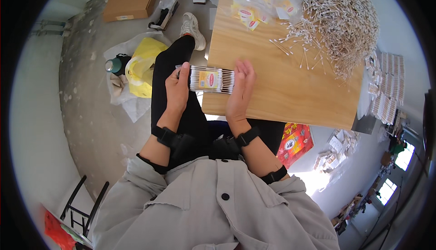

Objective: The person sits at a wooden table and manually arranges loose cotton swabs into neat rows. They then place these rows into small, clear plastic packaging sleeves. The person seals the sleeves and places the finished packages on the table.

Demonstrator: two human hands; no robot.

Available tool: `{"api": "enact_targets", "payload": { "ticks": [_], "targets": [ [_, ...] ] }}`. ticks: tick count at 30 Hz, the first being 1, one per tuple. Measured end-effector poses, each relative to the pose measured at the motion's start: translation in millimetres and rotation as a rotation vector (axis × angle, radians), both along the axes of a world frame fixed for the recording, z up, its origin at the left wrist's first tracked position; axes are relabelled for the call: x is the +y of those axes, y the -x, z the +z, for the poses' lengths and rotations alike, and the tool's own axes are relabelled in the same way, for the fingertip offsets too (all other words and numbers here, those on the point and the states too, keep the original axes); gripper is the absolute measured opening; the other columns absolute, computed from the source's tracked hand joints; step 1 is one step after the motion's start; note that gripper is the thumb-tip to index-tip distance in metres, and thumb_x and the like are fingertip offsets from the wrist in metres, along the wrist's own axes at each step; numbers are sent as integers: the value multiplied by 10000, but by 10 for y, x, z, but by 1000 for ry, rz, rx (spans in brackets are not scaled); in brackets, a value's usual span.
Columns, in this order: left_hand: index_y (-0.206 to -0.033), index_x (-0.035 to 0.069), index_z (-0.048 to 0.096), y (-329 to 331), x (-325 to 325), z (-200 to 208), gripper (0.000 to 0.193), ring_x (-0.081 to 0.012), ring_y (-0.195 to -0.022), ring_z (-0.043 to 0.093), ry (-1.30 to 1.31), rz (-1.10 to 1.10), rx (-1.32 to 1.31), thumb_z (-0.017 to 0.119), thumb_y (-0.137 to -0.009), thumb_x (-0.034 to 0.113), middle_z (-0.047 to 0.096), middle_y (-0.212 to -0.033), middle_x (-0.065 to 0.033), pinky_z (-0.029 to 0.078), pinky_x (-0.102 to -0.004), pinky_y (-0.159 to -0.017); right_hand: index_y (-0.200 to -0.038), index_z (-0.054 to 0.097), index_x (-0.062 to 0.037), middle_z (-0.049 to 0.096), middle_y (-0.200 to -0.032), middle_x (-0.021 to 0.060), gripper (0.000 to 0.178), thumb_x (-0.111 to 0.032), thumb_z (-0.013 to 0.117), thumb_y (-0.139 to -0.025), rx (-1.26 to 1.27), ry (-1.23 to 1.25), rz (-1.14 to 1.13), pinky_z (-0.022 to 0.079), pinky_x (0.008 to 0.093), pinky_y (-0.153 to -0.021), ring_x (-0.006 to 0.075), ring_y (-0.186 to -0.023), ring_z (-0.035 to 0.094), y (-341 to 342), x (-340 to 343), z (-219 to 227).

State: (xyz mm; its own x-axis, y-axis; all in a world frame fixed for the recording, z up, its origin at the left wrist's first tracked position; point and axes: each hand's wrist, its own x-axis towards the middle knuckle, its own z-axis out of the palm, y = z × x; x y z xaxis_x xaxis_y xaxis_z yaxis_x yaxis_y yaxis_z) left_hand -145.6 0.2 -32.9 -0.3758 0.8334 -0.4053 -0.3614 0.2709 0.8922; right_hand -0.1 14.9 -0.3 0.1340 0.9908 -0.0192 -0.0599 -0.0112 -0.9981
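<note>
A clear pack of cotton swabs with a yellow and red label is held level between my two hands, at the left edge of the wooden table. My left hand grips its left end, thumb on top. At the right end, bare swab sticks show, and my right hand closes against them with its fingers bent; its palm side hides part of that end. To the far right on the table lies a big heap of loose cotton swabs, with several strays nearer me.
Clear plastic bags and small yellow labels lie at the table's far left. Stacked swab packs stand beyond its right edge. On the floor at left are a yellow bag, a green bottle and a cardboard box. A black-framed stool stands lower left.
</note>
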Motion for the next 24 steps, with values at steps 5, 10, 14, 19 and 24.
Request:
{"api": "enact_targets", "payload": {
  "ticks": [5,10,14,19,24],
  "targets": [
    [-903,5,664,-55,10,9,298,-15,-714,478,-60,12,58,589,-1011,273,593,-780,47,411,-199,-631,-1425,294,49,360,-1393,194,449,-187,375,-1052,-45,-127,50,254,426,-1173,309,-1378,361,149,3,-148],
    [-905,3,655,-23,13,10,301,-16,-711,478,-34,-2,77,591,-1010,277,589,-773,45,417,-200,-630,-1433,289,49,345,-1408,197,456,-193,362,-1054,-44,-96,63,254,431,-1174,327,-1377,366,273,-3,-107],
    [-910,4,653,-80,23,48,300,-17,-707,487,-36,18,9,586,-1011,278,593,-774,38,424,-201,-620,-1432,304,49,349,-1406,202,458,-206,355,-1054,-24,-95,48,263,431,-1168,331,-1365,381,332,3,-138],
    [-892,18,648,1,4,-44,291,-16,-687,475,-61,-32,-11,588,-1011,276,578,-759,43,412,-202,-592,-1426,332,43,361,-1395,213,465,-224,371,-1048,-182,-36,87,288,425,-1149,333,-1343,398,354,-32,29],
    [-879,44,638,-40,30,-34,281,-22,-683,482,-10,26,-90,569,-1020,277,575,-765,49,417,-200,-607,-1430,333,40,364,-1392,215,468,-222,376,-1045,-175,-37,91,296,420,-1143,340,-1338,401,346,-25,44]
  ]
}}
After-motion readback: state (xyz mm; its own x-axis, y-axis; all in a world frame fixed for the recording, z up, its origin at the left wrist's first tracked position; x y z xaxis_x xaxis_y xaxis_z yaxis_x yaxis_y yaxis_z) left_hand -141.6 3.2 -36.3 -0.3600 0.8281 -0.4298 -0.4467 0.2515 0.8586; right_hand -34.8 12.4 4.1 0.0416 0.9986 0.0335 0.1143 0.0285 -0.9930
